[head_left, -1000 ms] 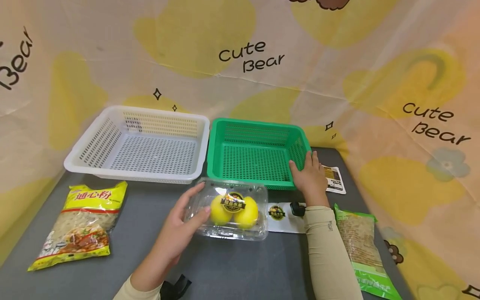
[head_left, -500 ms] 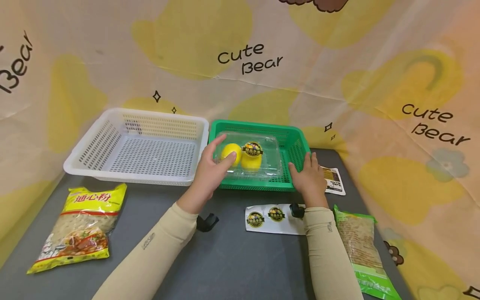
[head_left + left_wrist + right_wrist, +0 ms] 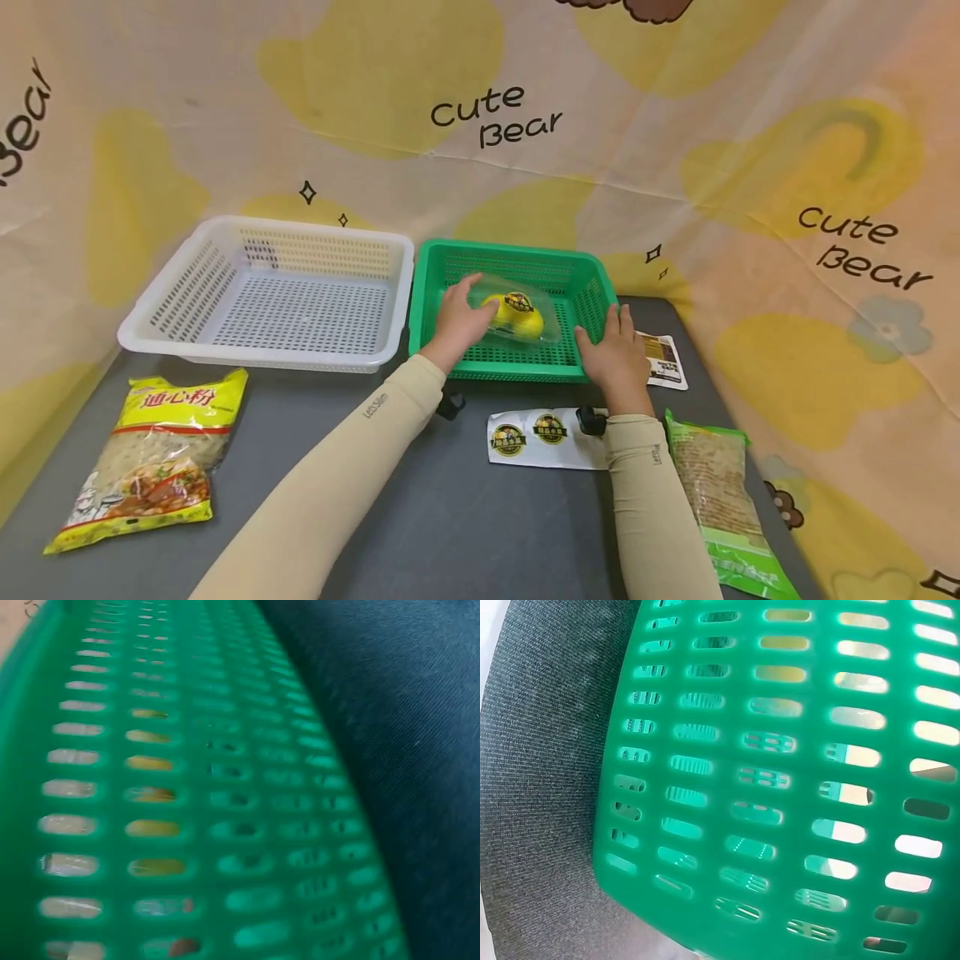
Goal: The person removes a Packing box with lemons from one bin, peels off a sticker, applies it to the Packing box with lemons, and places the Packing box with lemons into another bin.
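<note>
Inside the green basket [image 3: 517, 368] is a clear plastic box [image 3: 550, 325] with two yellow, lemon-like fruits [image 3: 527, 322] and a dark round label [image 3: 518, 302]. My left hand [image 3: 459, 323] reaches over the basket's front rim and grips the box's left end, its thumb over the near side. My right hand [image 3: 617, 358] lies at the basket's right front corner, fingers straight along the rim. Both wrist views are filled mostly by the perforated basket wall [image 3: 97, 772], with yellow showing through some slots; neither hand's fingertips can be made out there.
A white basket [image 3: 360, 357] stands left of the green one. A yellow pasta bag [image 3: 150, 454] lies at the left, a green-ended food bag [image 3: 723, 500] at the right. A white label strip [image 3: 528, 454] lies in front; a flat packet [image 3: 665, 362] is behind my right hand.
My left hand has carried the clear box from the table forward and right, down into the green basket, uncovering the label strip. My right hand stays at the basket's corner.
</note>
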`<state>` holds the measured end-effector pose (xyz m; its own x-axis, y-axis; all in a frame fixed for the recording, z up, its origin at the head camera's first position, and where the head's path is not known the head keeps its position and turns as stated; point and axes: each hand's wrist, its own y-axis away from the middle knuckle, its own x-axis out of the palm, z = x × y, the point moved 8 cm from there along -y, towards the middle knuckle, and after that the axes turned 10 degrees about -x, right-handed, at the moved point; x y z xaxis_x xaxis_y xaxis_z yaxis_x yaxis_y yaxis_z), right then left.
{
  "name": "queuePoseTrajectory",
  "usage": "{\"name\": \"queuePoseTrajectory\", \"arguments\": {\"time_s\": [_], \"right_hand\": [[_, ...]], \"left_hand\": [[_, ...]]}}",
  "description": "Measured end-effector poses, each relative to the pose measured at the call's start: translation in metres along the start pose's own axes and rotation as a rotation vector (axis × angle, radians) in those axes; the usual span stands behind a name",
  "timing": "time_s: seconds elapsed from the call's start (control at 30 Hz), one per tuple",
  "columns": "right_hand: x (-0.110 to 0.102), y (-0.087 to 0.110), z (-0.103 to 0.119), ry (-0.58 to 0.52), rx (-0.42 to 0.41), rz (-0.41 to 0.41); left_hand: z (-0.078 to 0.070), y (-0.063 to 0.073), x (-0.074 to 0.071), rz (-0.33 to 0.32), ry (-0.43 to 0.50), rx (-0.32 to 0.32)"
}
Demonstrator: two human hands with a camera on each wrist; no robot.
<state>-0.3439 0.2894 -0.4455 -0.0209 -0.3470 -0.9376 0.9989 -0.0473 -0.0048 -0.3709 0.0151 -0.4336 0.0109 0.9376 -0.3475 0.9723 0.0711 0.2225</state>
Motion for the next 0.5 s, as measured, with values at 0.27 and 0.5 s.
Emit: {"name": "queuePoseTrajectory", "arguments": {"time_s": [0.27, 0.5], "right_hand": [[-0.002, 0.001, -0.001, -0.006, 0.009, -0.009], [0.001, -0.001, 0.001, 0.0, -0.004, 0.002]], "left_hand": [[0.006, -0.005, 0.016, 0.052, -0.187, 0.002], [0.014, -0.009, 0.014, 0.063, -0.187, -0.06]]}}
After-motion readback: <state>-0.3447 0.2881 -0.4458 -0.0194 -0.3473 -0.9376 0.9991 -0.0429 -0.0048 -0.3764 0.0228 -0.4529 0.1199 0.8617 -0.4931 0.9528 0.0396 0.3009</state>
